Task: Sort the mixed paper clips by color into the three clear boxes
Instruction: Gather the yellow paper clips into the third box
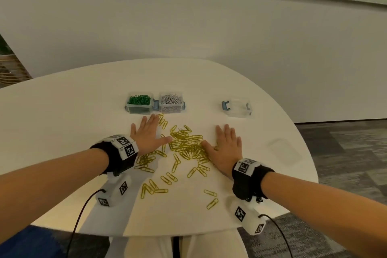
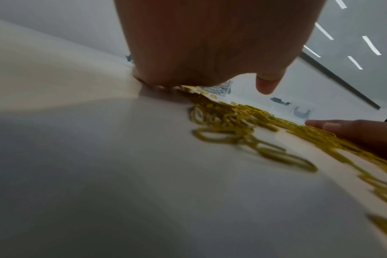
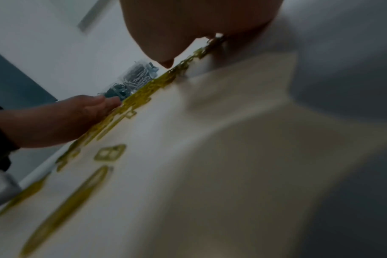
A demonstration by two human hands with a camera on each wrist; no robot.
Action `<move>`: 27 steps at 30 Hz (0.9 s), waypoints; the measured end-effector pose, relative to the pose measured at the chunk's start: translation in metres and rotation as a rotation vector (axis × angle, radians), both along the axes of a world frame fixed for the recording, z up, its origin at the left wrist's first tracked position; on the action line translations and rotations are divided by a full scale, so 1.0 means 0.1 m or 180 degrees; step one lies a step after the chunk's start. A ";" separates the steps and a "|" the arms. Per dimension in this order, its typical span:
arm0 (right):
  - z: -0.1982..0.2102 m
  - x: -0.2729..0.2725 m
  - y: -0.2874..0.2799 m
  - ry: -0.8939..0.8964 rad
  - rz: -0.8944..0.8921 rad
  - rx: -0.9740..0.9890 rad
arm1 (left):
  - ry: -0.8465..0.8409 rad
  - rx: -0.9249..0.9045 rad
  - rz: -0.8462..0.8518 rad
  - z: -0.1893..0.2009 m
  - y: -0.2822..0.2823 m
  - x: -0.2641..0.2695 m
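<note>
- The round white counter [image 1: 62, 111] carries a loose heap of yellow wire paper clips [image 1: 186, 142], the landmark for what follows; stragglers from the heap trail toward the near edge of the counter.
- The left hand [image 1: 147, 137] lies flat, palm down, against the left side of the heap, fingers straight and together, thumb reaching in among the clips. It grasps nothing.
- The left wrist view shows this palm [image 2: 199, 43] low over the counter with clips at its edge.
- The right hand [image 1: 225, 146] lies flat, palm down, against the right side of the heap, fingers straight, thumb touching the clips. It too grasps nothing.
- Behind the heap, on the far left, stands a small clear plastic box of green paper clips [image 1: 139, 102].
- Touching that box on its right is a second small clear plastic box of white paper clips [image 1: 170, 102], also behind the heap.
- Behind the heap and off to the right, well apart from the other two, stands a third small clear plastic box with blue-grey latches [image 1: 238, 108]; no clips show in it.
- To the right of the heap, beyond the right hand, a clear flat plastic lid [image 1: 284, 151] lies on the counter.
- Each wrist wears a black band [image 1: 113, 155] with white, square-marked camera blocks; a black cable [image 1: 79, 222] runs from the left one, nearer than the heap.
</note>
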State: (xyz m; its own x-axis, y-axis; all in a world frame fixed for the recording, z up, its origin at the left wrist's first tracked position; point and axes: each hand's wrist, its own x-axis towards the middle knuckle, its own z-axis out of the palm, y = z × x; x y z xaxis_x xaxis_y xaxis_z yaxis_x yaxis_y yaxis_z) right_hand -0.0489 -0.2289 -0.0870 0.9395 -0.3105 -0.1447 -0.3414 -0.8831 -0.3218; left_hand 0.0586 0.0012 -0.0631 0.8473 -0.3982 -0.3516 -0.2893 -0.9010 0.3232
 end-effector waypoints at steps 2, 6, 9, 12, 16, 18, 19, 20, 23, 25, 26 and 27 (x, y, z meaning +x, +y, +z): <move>0.01 0.13 0.10 -0.0035 0.0287 0.0004 | -0.0043 -0.0093 -0.0071 0.00 -0.02 0.06; 0.03 0.43 0.31 0.0020 0.0795 0.0115 | -0.0137 -0.0082 -0.0170 -0.03 -0.05 0.16; 0.07 0.63 0.44 0.0099 0.1277 0.0150 | -0.0018 0.0177 -0.0444 -0.04 -0.05 0.17; 0.15 0.75 0.51 0.0240 0.1583 0.0293 | 0.0077 0.0389 -0.0702 -0.05 -0.01 0.16; 0.26 0.75 0.46 0.0600 0.1839 0.0413 | 0.0108 0.0580 -0.1013 -0.05 0.00 0.06; 0.31 0.66 0.39 0.0713 0.1843 0.0929 | 0.0157 0.0566 -0.1187 -0.06 0.02 -0.03; 0.34 0.61 0.33 0.0691 0.1722 0.1266 | 0.0188 0.0537 -0.1265 -0.07 0.03 -0.08; 0.37 0.58 0.28 0.0562 0.1547 0.1507 | 0.0197 0.0457 -0.1312 -0.08 0.05 -0.11; 0.47 0.67 0.23 0.0067 0.1097 0.1393 | 0.0359 -0.0088 -0.1046 -0.01 0.07 -0.17; 0.51 0.80 0.29 0.0110 0.0954 0.1043 | 0.0448 -0.0503 -0.0720 0.05 0.05 -0.18; 0.52 0.85 0.33 0.0216 0.0943 0.0894 | 0.0470 -0.0652 -0.0600 0.05 0.04 -0.16; 0.52 0.88 0.37 0.0311 0.0960 0.0779 | 0.0509 -0.0813 -0.0486 0.04 0.05 -0.14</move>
State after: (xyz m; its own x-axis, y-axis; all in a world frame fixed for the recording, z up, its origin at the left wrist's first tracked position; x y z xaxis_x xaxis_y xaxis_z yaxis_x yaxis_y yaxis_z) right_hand 0.0389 -0.1919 -0.0350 0.9614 0.0319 -0.2735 -0.1180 -0.8496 -0.5141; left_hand 0.0448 0.0061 -0.0588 0.7132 -0.6086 -0.3477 -0.3421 -0.7353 0.5851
